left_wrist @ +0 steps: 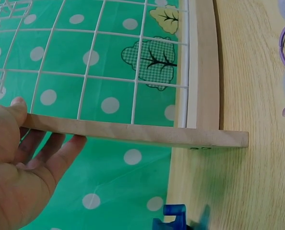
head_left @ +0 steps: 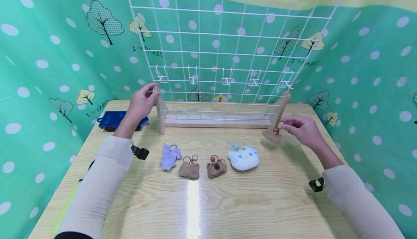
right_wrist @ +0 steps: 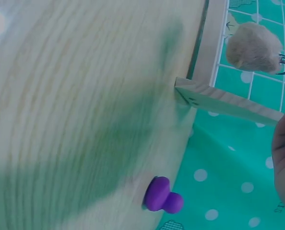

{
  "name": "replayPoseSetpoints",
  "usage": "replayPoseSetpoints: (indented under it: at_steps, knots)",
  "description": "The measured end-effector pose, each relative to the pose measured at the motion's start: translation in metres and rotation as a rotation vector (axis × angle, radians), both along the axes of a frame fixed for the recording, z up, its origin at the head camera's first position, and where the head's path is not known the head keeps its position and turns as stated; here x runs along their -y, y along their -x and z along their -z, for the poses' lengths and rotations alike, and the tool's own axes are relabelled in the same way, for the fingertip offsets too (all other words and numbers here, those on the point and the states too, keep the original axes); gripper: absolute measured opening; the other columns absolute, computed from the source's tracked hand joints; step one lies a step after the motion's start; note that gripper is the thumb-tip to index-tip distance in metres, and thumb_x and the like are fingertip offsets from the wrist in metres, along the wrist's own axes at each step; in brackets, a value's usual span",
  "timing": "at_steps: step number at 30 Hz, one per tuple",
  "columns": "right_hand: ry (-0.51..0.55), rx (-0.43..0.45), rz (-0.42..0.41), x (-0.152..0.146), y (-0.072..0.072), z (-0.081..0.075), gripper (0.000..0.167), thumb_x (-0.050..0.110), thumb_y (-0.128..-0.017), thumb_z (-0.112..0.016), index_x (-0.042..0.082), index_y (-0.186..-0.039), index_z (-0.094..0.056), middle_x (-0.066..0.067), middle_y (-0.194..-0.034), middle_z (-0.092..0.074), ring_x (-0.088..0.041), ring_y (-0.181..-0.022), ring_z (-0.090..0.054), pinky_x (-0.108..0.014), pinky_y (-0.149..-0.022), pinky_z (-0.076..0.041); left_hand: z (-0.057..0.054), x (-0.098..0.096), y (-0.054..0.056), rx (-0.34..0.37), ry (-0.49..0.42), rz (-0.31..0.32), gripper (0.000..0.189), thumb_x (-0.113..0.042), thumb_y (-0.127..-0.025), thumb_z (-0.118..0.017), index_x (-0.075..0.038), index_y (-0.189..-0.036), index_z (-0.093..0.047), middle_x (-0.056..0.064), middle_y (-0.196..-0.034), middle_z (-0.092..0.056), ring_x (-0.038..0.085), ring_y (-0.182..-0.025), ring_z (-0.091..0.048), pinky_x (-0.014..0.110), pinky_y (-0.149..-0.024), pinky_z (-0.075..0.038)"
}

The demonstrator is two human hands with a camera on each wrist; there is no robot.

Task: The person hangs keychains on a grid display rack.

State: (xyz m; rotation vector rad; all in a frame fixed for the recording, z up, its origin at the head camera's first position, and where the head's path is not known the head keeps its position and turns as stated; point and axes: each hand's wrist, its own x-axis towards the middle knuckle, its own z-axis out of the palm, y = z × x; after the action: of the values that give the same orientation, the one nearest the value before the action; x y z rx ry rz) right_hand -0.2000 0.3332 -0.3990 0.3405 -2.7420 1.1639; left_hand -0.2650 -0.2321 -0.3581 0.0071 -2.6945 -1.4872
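My left hand (head_left: 143,101) grips the upper end of the wooden side post (left_wrist: 109,130) of a white wire grid rack (head_left: 221,52), its thumb on one side and fingers on the other. On the right, my right hand (head_left: 303,129) pinches the ring of a brown plush keychain (head_left: 272,136), which hangs in front of the right wooden post (head_left: 281,109). The plush (right_wrist: 254,47) also shows in the right wrist view. On the table lie a lavender plush keychain (head_left: 168,158), two brown plush keychains (head_left: 189,170) (head_left: 216,168) and a white cat-face plush keychain (head_left: 243,158).
Several white hooks (head_left: 226,81) hang in a row across the grid. A blue toy cart (head_left: 114,119) stands behind the left forearm. The right wrist view shows a purple knobbed object (right_wrist: 159,194) near the table edge. Polka-dot green cloth (head_left: 29,123) surrounds the table.
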Motion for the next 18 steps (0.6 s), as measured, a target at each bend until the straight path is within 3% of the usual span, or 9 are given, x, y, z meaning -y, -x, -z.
replayPoseSetpoints:
  at_steps: [8,14,18]
  knots:
    - [0.044,-0.021,0.007,0.005,0.004,-0.017,0.024,0.015,-0.096,-0.073,0.001,-0.115,-0.074,0.017,-0.082,-0.07,-0.006,-0.062,-0.059,-0.021,-0.051,-0.051,0.004,0.001,-0.002,-0.019,-0.003,0.014,0.052,-0.042,-0.107,-0.047,-0.022,-0.155,-0.043,0.017,-0.153,-0.049,0.034,-0.142,-0.049,0.051,-0.106,-0.053]
    - [0.107,-0.079,0.058,0.004,0.012,-0.033,0.025,0.019,-0.095,-0.074,0.003,-0.115,-0.075,0.024,-0.085,-0.07,-0.004,-0.07,-0.064,-0.015,-0.06,-0.055,0.004,0.001,-0.002,-0.036,0.003,0.014,0.054,-0.045,-0.107,-0.045,-0.022,-0.156,-0.042,0.018,-0.154,-0.048,0.036,-0.142,-0.049,0.051,-0.106,-0.053]
    - [0.157,-0.107,0.073,0.002,0.017,-0.039,0.021,0.015,-0.095,-0.074,0.004,-0.113,-0.075,0.024,-0.079,-0.07,-0.005,-0.067,-0.062,-0.015,-0.057,-0.053,0.003,0.0,-0.002,-0.032,-0.008,0.015,0.053,-0.043,-0.107,-0.047,-0.023,-0.156,-0.042,0.018,-0.154,-0.048,0.035,-0.142,-0.049,0.05,-0.106,-0.053]
